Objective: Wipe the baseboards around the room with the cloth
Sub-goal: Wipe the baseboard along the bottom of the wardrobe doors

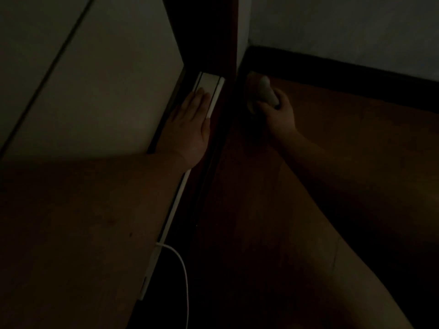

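The right hand [276,112] grips a bunched pale cloth [267,92], holding it low near the corner where the dark baseboard [332,67] begins, probably ready to wipe along it. The left hand [192,124] lies flat with straight fingers on a white sill [209,84], seemingly bracing the lean. The cloth looks soft, crumpled and greyish in the dim light.

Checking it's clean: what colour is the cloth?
The cloth looks pale grey-white in the dim head view, gripped by the right hand.
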`<state>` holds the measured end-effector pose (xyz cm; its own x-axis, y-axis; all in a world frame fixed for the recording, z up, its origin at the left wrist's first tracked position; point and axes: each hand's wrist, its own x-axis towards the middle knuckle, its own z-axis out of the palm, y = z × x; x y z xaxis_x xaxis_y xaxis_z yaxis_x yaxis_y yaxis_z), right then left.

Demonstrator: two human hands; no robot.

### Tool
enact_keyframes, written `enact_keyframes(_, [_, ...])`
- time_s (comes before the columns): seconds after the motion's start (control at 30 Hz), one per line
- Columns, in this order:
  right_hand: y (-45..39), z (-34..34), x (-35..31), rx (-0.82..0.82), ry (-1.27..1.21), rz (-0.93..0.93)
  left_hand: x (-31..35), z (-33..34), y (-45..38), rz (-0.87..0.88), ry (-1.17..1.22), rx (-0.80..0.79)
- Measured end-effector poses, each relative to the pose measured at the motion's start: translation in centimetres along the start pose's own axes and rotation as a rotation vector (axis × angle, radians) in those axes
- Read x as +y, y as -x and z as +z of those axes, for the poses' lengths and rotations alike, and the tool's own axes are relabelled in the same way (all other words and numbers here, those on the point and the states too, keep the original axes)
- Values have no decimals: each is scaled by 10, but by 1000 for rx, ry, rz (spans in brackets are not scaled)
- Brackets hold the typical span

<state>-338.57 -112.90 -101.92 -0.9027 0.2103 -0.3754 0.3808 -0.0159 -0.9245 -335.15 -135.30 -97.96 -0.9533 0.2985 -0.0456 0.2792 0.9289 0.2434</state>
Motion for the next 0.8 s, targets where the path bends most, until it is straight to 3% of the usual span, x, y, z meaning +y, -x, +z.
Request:
enact_keyframes(0.3, [-68, 20, -39, -25, 173, -45, 2, 0, 3, 1, 10, 30])
enact_keyframes(0.47, [-78, 19, -45, -84, 95, 6, 0, 1, -12, -21, 10, 15])
enact_keyframes(0.8, [-23, 22, -7, -150, 81, -99, -3, 2, -18, -14, 9, -3])
